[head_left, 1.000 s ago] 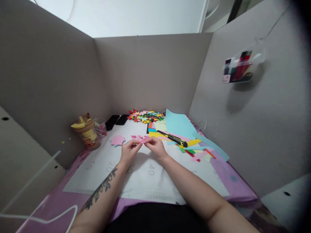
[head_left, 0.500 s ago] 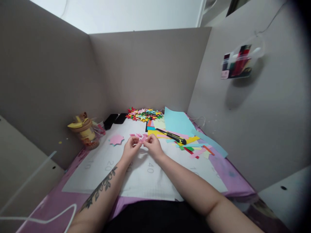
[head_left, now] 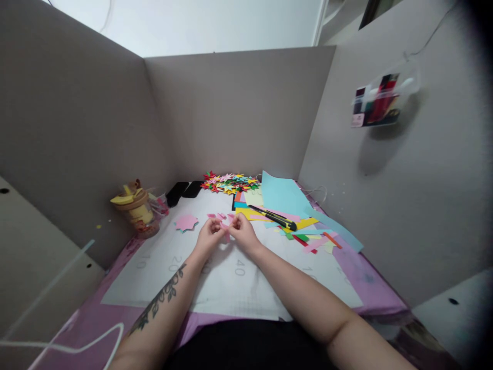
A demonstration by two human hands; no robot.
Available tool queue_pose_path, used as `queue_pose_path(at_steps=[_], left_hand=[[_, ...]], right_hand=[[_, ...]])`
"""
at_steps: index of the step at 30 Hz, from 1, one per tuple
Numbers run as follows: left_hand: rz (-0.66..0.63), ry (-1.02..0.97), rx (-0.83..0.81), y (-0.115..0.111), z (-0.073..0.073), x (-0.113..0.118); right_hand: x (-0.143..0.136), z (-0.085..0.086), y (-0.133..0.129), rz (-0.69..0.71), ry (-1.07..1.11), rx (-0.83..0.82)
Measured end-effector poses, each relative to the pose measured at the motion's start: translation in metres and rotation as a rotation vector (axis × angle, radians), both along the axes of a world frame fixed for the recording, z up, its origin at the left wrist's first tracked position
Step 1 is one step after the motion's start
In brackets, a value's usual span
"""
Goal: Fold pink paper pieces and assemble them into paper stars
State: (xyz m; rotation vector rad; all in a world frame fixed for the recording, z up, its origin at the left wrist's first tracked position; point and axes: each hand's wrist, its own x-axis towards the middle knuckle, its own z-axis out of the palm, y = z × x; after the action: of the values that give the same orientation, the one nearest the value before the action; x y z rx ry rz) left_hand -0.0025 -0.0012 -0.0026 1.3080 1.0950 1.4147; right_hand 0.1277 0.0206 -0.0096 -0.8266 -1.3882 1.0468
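Between my fingertips is a small piece of pink paper (head_left: 226,236), partly hidden by the fingers, so its exact shape cannot be made out. My left hand (head_left: 210,234) pinches it from one side and my right hand (head_left: 242,232) from the other, just above the white sheet (head_left: 162,285). Several small pink paper bits (head_left: 220,216) lie right behind the hands. To the left rests a stack of star-edged paper cutouts (head_left: 187,222), pink on top with blue-green showing beneath.
A heap of colourful folded paper stars (head_left: 231,183) lies at the back. On the right are a black-and-yellow box cutter (head_left: 272,218), paper strips (head_left: 316,242) and a light-blue sheet (head_left: 283,192). A decorated pot (head_left: 136,210) and black phone-like slabs (head_left: 177,193) stand left. Grey panels (head_left: 239,113) enclose the table.
The pink paper has turned between my fingers, and a bit of it now points down below the fingertips. Both hands stay in nearly the same place; the view shifts slightly.
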Motion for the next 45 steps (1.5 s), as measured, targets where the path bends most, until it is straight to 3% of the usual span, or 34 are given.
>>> queue_pose_path(at_steps=[5, 14, 17, 25, 29, 34, 39, 45], left_hand=[[0.039, -0.077, -0.009, 0.002, 0.000, -0.001], [0.268, -0.333, -0.047, 0.006, 0.002, -0.010], [0.249, -0.315, -0.045, 0.007, 0.001, -0.010], [0.027, -0.195, -0.129, 0.000, 0.000, 0.001], [0.071, -0.152, -0.106, 0.000, -0.001, -0.002], [0.188, -0.243, -0.080, 0.005, -0.003, -0.009], [0.213, -0.220, -0.122, 0.006, -0.001, -0.011], [0.189, -0.143, -0.146, 0.004, 0.000, -0.007]], right_hand=[[-0.004, -0.001, -0.002, 0.049, 0.005, -0.047], [-0.008, 0.000, -0.007, 0.054, -0.036, -0.095], [-0.006, 0.000, -0.005, 0.045, -0.034, -0.061], [-0.005, 0.002, -0.005, 0.032, -0.039, -0.002], [-0.004, 0.000, -0.003, 0.069, -0.059, -0.017], [-0.001, -0.004, 0.002, 0.091, 0.039, -0.104], [0.005, 0.000, 0.001, -0.033, -0.063, 0.033], [0.002, 0.003, -0.007, 0.037, -0.181, 0.112]])
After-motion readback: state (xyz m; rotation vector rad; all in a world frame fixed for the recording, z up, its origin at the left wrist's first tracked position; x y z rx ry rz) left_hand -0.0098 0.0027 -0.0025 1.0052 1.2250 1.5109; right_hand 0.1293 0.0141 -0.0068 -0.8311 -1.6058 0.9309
